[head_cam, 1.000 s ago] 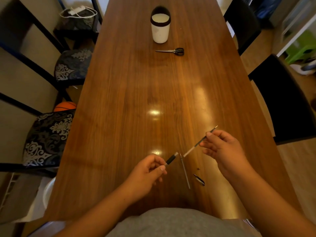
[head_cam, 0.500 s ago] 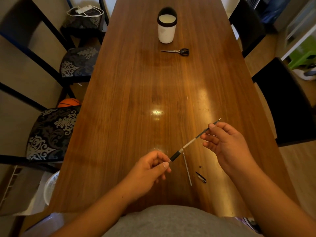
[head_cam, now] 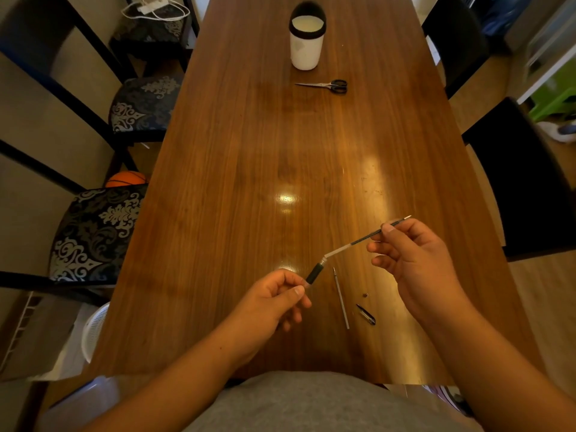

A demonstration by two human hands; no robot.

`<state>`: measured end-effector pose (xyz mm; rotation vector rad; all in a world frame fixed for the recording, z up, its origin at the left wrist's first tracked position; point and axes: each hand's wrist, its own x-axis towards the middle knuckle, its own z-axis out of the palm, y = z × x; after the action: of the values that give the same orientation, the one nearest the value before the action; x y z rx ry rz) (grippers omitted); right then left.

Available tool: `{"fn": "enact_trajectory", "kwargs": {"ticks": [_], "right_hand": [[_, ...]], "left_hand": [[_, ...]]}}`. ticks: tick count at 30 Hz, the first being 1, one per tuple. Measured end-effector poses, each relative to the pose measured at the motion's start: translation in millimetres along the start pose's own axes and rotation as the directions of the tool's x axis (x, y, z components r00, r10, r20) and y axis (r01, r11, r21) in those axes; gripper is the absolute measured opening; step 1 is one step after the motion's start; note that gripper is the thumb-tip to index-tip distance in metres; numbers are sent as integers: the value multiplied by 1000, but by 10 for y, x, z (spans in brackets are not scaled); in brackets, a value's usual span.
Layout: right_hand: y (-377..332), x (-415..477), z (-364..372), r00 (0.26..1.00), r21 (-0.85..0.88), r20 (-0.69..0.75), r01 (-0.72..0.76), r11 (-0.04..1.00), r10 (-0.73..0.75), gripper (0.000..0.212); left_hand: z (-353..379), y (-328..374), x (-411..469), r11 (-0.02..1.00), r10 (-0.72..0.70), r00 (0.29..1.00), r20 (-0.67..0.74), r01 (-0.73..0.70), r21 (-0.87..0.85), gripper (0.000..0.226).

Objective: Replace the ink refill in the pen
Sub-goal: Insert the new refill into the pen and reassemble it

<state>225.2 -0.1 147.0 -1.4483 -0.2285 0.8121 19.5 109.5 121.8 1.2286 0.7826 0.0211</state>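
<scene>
1. The step in hand looks to be feeding the new refill (head_cam: pixel 358 241) into the pen barrel (head_cam: pixel 315 272): the refill's pale end meets the barrel's open mouth, above the bench (head_cam: pixel 249 151) near its front edge.
2. The left hand (head_cam: pixel 274 300) is closed in a pinch, thumb and forefinger on the lower end of the barrel, which points up and to the right.
3. The right hand (head_cam: pixel 414 263) is closed loosely round the refill near its writing tip, with the fine point poking out past the fingertips.
4. The refill and barrel make a slight angle where they meet, so I'd judge the next move needs the two brought into one line, then a gentle push along the barrel; forcing it at an angle could bend the thin tube.
5. On the bench just below the hands lie a second thin refill (head_cam: pixel 341 299), probably the spent one, a small dark pen part (head_cam: pixel 366 313) and a tiny speck of a piece (head_cam: pixel 365 295) I can't make out.
6. Far up the bench stand a white cup (head_cam: pixel 305 48) and scissors (head_cam: pixel 325 85), well apart from the work; nothing blocks the hands.
</scene>
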Motion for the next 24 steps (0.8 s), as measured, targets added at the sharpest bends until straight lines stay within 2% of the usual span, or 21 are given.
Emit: {"fn": "enact_trajectory", "kwargs": {"ticks": [5,12,19,24], "right_hand": [[33,-85,60,989,-137,45,147,980,-142,16],[84,-147,95,981,-208,59,195,959,-186,19],[63,-123,73,989,-144,31,146,979,-143,18],[82,-77,70,1000,-127,27,7,992,-3,22]], "left_hand": [[-5,-33,9,1000,-26,998,-52,26,3,13],[-4,-87,22,999,-3,992,-124,8,44,12],[-32,-151,66,963,150,974,-168,-106,248,17],[-64,-176,94,891,293,950,-110,-230,392,16]]}}
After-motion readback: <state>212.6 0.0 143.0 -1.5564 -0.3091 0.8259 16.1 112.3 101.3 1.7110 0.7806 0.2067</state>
